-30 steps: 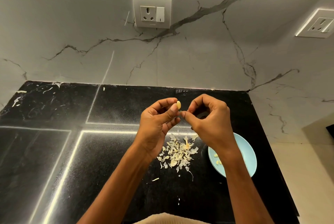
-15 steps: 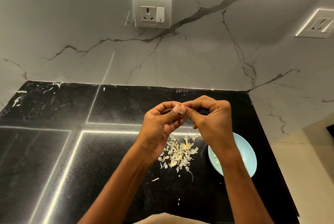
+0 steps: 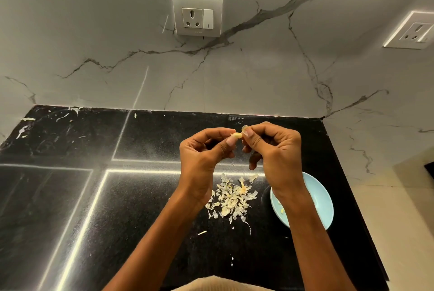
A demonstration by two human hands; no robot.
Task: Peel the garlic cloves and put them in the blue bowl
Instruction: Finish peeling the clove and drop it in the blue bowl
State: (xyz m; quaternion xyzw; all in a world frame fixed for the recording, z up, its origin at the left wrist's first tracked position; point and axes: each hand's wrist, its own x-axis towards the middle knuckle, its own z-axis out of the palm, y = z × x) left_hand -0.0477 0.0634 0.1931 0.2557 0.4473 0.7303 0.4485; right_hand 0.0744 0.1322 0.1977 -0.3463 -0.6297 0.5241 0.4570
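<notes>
— Where's the garlic clove (image 3: 237,135)?
— Small, pale yellow, raised above the counter.
— And the blue bowl (image 3: 321,199)?
— Light blue, round, right of it on the counter, peeled cloves (image 3: 281,209) inside.

both held up over the black counter (image 3: 70,196): left hand (image 3: 202,156) pinching a pale garlic clove (image 3: 237,135) between thumb and forefinger, right hand (image 3: 274,152) pinching a bit of skin (image 3: 244,128) just beside it. below the fingers, a heap of peels (image 3: 232,196); right of that, the blue bowl (image 3: 321,206) with peeled cloves (image 3: 281,209) inside.

Dim, sharp; counter glare; wide-angle bowing
</notes>
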